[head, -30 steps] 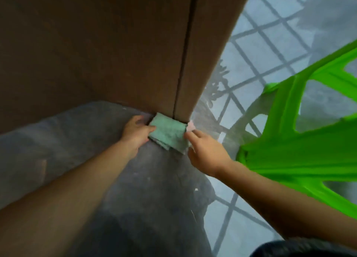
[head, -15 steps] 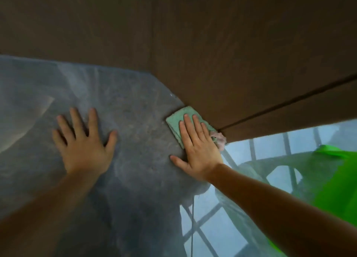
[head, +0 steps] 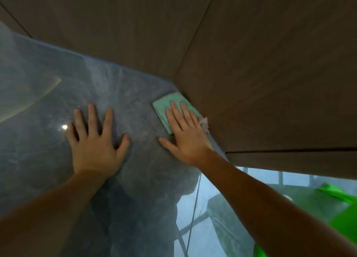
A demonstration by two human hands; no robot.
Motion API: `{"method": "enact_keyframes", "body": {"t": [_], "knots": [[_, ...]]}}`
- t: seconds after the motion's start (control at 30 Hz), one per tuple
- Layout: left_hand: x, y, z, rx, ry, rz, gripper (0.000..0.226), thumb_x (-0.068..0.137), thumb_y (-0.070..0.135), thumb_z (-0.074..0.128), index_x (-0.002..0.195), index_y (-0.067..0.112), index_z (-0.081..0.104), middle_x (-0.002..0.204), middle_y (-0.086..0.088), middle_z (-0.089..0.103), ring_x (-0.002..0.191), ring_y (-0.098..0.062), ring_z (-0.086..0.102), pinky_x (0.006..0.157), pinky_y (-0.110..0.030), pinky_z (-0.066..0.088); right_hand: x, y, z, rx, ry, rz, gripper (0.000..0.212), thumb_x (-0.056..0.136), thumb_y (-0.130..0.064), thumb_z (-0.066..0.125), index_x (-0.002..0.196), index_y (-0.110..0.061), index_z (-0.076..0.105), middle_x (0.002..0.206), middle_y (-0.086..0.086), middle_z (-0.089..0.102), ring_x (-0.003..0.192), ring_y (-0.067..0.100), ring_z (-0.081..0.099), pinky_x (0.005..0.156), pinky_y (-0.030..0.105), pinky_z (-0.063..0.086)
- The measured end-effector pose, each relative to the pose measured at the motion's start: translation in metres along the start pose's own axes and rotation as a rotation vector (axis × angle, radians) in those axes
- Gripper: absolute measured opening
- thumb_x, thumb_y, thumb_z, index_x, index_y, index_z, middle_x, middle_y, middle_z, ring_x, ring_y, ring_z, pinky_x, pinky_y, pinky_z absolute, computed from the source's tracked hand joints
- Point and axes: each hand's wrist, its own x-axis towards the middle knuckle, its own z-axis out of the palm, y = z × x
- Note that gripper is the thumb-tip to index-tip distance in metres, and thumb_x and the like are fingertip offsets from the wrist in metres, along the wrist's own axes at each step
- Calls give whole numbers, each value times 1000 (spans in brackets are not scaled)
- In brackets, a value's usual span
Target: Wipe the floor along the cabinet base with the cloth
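1. Head view: since a second ago, the left hand (head: pixel 94 141) has let go of the cloth (head: pixel 173 112) and now lies spread flat on the floor (head: pixel 135 102).
2. The right hand (head: pixel 185 135), fingers spread, presses the cloth against the cabinet base (head: pixel 251 102), so wiping looks under way.
3. No containers visible.

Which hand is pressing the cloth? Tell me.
The right hand, fingers flat on the folded green cloth beside the brown cabinet base; the left hand rests on bare floor.

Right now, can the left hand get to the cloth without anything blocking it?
Probably yes. The left hand lies flat on bare floor beside the cloth; only the right hand covers part of it.
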Motion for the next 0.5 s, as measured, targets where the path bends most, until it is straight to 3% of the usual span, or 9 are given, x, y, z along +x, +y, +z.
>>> {"method": "enact_keyframes", "body": {"t": [0.13,0.2,0.3,0.5], "knots": [[0,-1,-2,5,-21,1,82,89,67,28,157,25,13,165,-19,12,151,-46,4,118,-63,8,-103,17,13,0,-109,67,86,91,-72,23,155,-23,-6,165,2,-4,151,22,-11,121,47,4],[-2,0,-2,2,-26,3,82,89,67,27,157,24,13,165,-20,10,151,-46,4,118,-64,7,-112,19,15,-26,-146,86,89,90,-73,24,155,-20,-4,165,5,-3,151,25,-10,121,48,7],[0,0,-2,-14,-42,3,82,89,67,26,157,23,13,166,-19,9,151,-46,2,118,-64,5,-61,10,5,-33,-155,86,95,86,-78,17,155,-16,-3,165,10,-1,150,30,-9,122,49,7],[0,-1,-3,-29,-17,9,83,88,67,28,157,24,15,166,-18,9,151,-44,1,119,-62,5,69,-29,-10,5,7,61,100,82,-77,26,155,-12,7,165,12,2,150,33,-6,122,47,1]]}}
